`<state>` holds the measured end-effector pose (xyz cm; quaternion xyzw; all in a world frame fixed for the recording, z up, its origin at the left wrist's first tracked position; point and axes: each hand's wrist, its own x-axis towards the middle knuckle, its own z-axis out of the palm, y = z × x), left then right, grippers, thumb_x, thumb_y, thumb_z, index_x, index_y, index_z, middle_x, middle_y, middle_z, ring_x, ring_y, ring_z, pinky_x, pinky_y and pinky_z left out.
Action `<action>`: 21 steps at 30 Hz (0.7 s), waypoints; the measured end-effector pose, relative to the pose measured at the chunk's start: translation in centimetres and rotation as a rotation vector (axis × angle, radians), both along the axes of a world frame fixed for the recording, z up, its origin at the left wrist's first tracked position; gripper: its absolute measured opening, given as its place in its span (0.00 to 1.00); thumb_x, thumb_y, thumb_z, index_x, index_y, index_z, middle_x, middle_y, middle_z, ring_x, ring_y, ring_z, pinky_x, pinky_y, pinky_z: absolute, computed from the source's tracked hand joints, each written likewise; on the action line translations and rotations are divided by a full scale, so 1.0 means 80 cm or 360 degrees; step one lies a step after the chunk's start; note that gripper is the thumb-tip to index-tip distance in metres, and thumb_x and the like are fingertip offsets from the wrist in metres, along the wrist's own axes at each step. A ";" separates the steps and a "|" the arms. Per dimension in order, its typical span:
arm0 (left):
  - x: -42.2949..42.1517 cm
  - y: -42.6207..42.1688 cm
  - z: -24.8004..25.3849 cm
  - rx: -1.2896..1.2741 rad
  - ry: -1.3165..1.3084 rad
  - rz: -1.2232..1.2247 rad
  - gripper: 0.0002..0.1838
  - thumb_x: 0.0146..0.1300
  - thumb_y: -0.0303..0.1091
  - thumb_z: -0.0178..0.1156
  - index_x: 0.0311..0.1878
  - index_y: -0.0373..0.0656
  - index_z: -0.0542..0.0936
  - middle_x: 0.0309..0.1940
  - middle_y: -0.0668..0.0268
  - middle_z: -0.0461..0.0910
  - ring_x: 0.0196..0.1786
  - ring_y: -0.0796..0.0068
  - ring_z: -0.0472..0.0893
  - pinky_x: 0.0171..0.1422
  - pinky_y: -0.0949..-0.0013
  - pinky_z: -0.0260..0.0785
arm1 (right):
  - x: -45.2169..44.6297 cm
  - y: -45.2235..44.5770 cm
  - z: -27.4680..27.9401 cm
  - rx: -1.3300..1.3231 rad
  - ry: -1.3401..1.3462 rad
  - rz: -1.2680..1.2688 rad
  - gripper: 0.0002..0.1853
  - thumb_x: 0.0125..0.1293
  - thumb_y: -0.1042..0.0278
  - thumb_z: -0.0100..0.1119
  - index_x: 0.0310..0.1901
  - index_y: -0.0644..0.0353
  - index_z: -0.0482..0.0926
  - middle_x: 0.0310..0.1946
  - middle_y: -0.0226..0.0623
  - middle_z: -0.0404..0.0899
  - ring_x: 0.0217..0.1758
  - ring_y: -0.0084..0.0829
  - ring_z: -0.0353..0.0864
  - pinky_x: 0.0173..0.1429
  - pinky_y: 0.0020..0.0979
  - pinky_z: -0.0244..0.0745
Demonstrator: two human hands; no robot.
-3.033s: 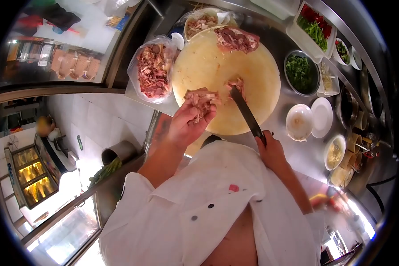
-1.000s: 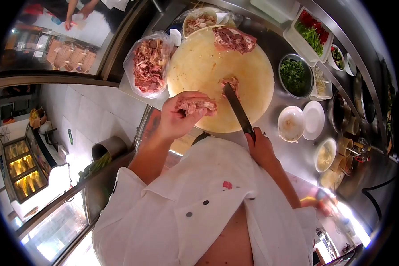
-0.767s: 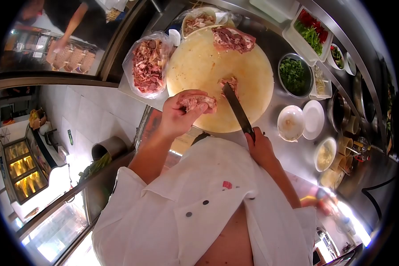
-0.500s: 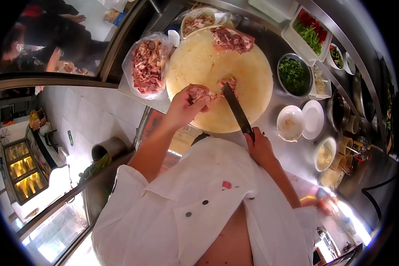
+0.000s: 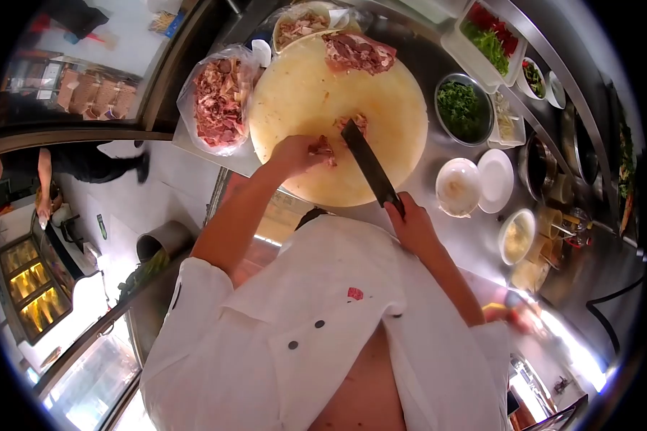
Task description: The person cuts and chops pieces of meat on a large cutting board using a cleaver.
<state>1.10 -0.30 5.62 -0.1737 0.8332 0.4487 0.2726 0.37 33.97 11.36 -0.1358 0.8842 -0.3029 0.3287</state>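
Note:
My left hand (image 5: 299,155) is closed round a piece of meat (image 5: 323,150) at the left part of the round board (image 5: 287,93). My right hand (image 5: 410,218) grips the handle of a dark-bladed cleaver (image 5: 367,162) at the board's lower right edge. The blade points up and left, and its tip lies by a small heap of chopped meat (image 5: 359,125) near the middle. A large chunk of meat (image 5: 359,53) rests on the board's far edge. Left of the board stands a plastic bag filled with meat pieces (image 5: 221,104).
Beyond the board is a bowl of meat scraps (image 5: 300,29). To the right are a metal bowl of greens (image 5: 461,108), a tray of cut peppers (image 5: 490,44), a bowl (image 5: 458,186) and a white plate (image 5: 495,181). Another person (image 5: 72,161) is on the floor area at left.
The camera view has shifted, moving the board left in the picture. My left hand has turned its knuckles up over the meat. The other person has gone from behind the window to the floor area.

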 end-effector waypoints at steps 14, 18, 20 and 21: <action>0.045 0.027 -0.066 -0.0965 0.1792 -0.0094 0.14 0.57 0.37 0.77 0.46 0.50 0.88 0.49 0.70 0.84 0.54 0.60 0.81 0.60 0.53 0.70 | -0.025 -0.048 0.034 0.0063 0.0168 0.0400 0.15 0.82 0.53 0.57 0.49 0.59 0.74 0.33 0.48 0.88 0.37 0.56 0.87 0.42 0.54 0.80; 0.047 0.026 -0.059 -0.1083 0.1757 -0.0152 0.12 0.60 0.36 0.75 0.46 0.50 0.88 0.49 0.71 0.85 0.53 0.60 0.81 0.58 0.54 0.69 | -0.034 -0.056 0.031 0.0132 0.0216 0.0519 0.16 0.82 0.53 0.55 0.49 0.59 0.74 0.34 0.48 0.87 0.37 0.56 0.87 0.42 0.54 0.80; 0.048 0.023 -0.063 -0.1039 0.1685 -0.0185 0.12 0.61 0.36 0.74 0.47 0.49 0.87 0.50 0.70 0.85 0.53 0.59 0.81 0.57 0.54 0.71 | -0.036 -0.058 0.035 0.0203 0.0212 0.0584 0.16 0.83 0.52 0.54 0.50 0.59 0.74 0.35 0.48 0.87 0.37 0.55 0.87 0.42 0.54 0.81; 0.049 0.020 -0.068 -0.0977 0.1630 -0.0213 0.12 0.62 0.36 0.73 0.48 0.48 0.87 0.50 0.70 0.85 0.53 0.59 0.82 0.57 0.55 0.72 | -0.036 -0.062 0.042 0.0256 0.0205 0.0617 0.16 0.83 0.52 0.53 0.50 0.59 0.74 0.35 0.48 0.87 0.37 0.55 0.88 0.42 0.54 0.81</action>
